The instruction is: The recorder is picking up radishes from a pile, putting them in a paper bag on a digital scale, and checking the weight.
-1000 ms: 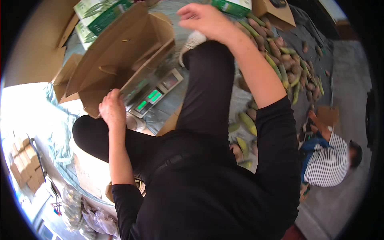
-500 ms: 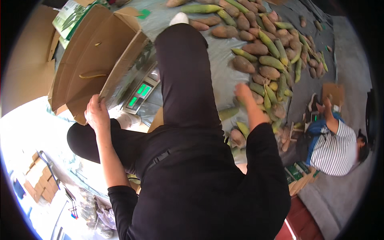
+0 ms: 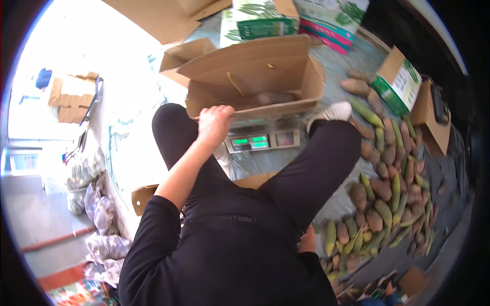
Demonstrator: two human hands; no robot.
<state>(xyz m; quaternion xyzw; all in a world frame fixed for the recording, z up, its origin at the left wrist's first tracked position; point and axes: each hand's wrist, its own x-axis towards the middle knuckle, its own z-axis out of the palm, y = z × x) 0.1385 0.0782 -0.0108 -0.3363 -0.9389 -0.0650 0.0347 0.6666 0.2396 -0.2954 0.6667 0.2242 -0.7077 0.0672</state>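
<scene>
An open cardboard box [image 3: 247,61] rests on a scale [image 3: 263,141] with lit green displays, between my spread legs. My left hand [image 3: 215,122] grips the box's near left rim, fingers curled over the edge. Inside lie a blurred brown tuber [image 3: 275,98] and a thin curved yellowish piece [image 3: 235,83]. Mostly hidden beside my thigh, my right hand [image 3: 308,239] is low on the right, nearest a heap of brown tubers [image 3: 374,220] and long green vegetables [image 3: 395,193]. Its fingers do not show.
Printed cartons [image 3: 334,20] stand behind the box, and a green-and-white carton [image 3: 398,81] is at far right. A cardboard flap [image 3: 144,198] lies by my left thigh. Filled plastic bags [image 3: 104,247] line the lower left; stacked boxes [image 3: 74,97] stand farther off.
The view has swung round, bringing the box to the centre and showing inside it. My right hand has drawn back from over the heap toward my thigh. My left hand stays at the box rim.
</scene>
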